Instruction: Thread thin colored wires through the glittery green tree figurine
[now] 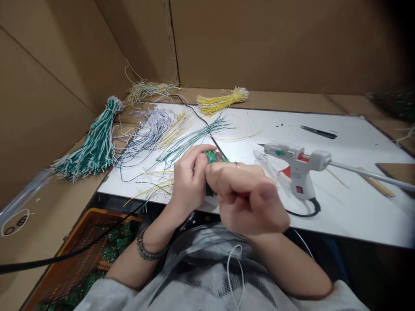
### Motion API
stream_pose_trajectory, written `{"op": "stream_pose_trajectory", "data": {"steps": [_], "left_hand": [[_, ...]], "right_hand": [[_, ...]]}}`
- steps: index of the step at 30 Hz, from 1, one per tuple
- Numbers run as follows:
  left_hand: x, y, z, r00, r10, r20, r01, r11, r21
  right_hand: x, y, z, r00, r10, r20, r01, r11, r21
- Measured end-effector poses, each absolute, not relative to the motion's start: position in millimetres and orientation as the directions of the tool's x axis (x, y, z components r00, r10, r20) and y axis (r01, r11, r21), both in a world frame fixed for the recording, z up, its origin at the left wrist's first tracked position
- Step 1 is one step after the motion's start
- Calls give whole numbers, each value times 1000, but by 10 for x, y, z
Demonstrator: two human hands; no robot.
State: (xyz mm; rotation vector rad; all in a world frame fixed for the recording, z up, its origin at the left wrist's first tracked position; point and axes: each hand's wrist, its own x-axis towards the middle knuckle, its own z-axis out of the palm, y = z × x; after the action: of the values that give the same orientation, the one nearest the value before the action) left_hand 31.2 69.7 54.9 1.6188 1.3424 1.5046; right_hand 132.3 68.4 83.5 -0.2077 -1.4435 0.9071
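Note:
Both my hands meet in front of my chest, at the near edge of the white table [350, 216]. My left hand [187, 181] is curled round a small green glittery ornament with a red spot [214, 157]. My right hand [246, 196] is closed against the same ornament from the right, its fingers folded and a ring on one finger. Most of the ornament is hidden between the two hands. A beaded bracelet sits on my left wrist.
A white hot glue gun [296, 166] stands just right of my hands, cord trailing. Bundles of green-white [94, 144], yellow [220, 101] and loose wires [155, 129] lie at left and back. Black scissors [319, 132] lie further back. An orange basket of green pieces [84, 255] sits below left. Cardboard walls surround.

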Motion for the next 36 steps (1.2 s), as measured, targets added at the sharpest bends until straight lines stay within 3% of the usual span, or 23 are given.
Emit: {"op": "stream_pose_trajectory", "data": {"steps": [3, 6, 11, 15, 20, 23, 27, 30, 36], "left_hand": [[332, 705, 549, -129, 877, 462, 323, -404, 856], [348, 718, 548, -122, 838, 531, 353, -464, 813], [344, 727, 537, -116, 826, 552, 365, -481, 797], [333, 730, 541, -109, 828, 550, 388, -474, 790], [339, 728, 536, -112, 829, 548, 395, -469, 790], [349, 712, 520, -121, 845, 520, 374, -447, 813], [359, 688, 516, -149, 879, 452, 330, -387, 861], [359, 689, 533, -146, 877, 458, 332, -392, 858], [348, 717, 536, -149, 844, 515, 369, -436, 821]], "right_hand": [[1370, 803, 924, -181, 748, 638, -527, 474, -705], [1421, 904, 1004, -237, 798, 555, -663, 285, -693], [1396, 939, 1024, -207, 853, 480, -773, 158, -614], [1406, 1004, 1007, -276, 817, 506, -801, 96, -591], [1470, 1015, 1044, -388, 740, 550, -711, 139, -689], [1461, 881, 1049, -324, 762, 560, -584, 304, -752], [1423, 717, 980, -212, 733, 646, -488, 493, -720], [1409, 730, 949, -160, 770, 617, -516, 468, -718], [1388, 912, 1028, -192, 833, 520, -712, 246, -657]]}}
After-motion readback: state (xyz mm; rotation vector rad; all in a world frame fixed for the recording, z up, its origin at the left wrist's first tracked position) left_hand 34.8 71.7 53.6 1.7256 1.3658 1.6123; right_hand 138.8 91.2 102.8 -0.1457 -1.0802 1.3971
